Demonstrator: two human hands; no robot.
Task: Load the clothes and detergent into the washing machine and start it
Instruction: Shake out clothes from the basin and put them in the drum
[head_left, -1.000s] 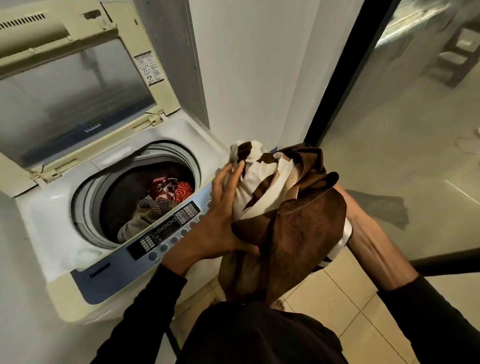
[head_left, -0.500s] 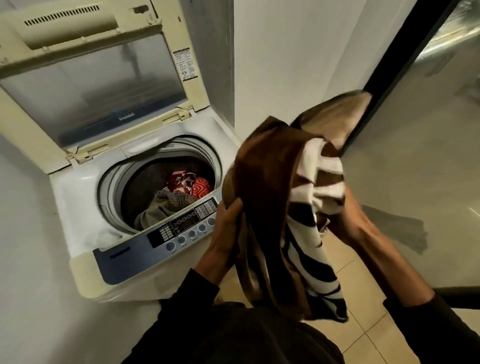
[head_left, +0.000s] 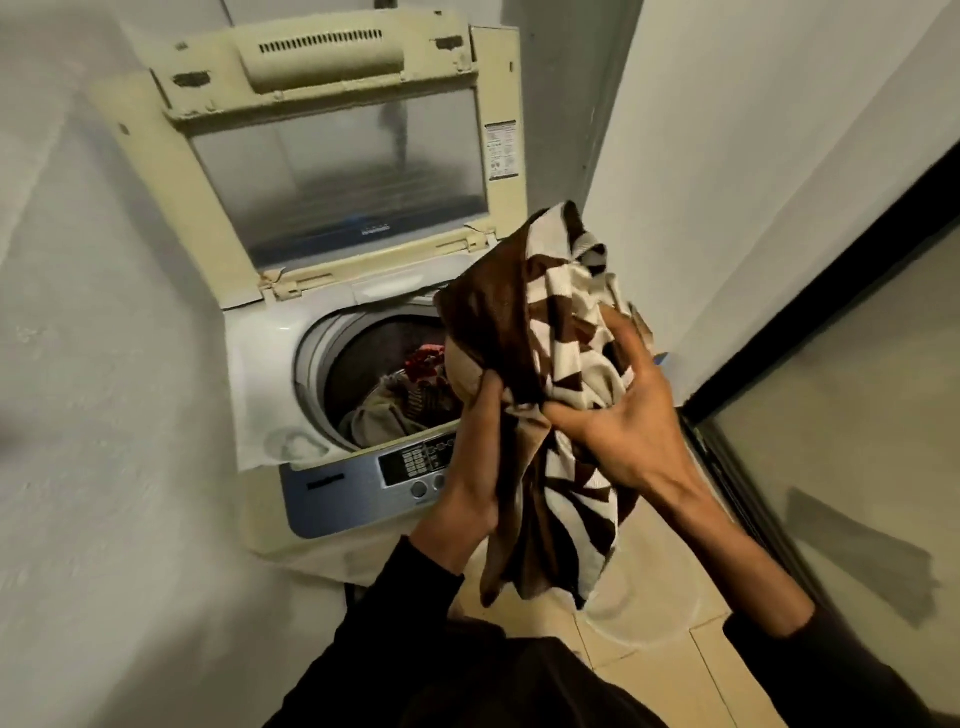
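A brown and cream patterned cloth (head_left: 550, 332) is bunched in the air over the right front of the washing machine (head_left: 270, 415). My left hand (head_left: 472, 467) grips the cloth's lower brown part from the left. My right hand (head_left: 618, 415) holds it from the right, fingers spread round the bunch. The machine's lid (head_left: 337, 171) stands open. Inside the drum (head_left: 363, 374) lie several clothes (head_left: 410, 400), red, grey and striped. The cloth's tail hangs down in front of the control panel (head_left: 410, 462). No detergent is in view.
White walls close in on the left and behind the machine. A dark door frame (head_left: 810, 296) and a glass panel (head_left: 857, 441) run along the right. Beige floor tiles (head_left: 649, 649) lie below the hands.
The view has turned so the machine sits more in the middle. Both hands have carried the cloth up and left, over the drum's right edge, and my right hand now shows in front of it.
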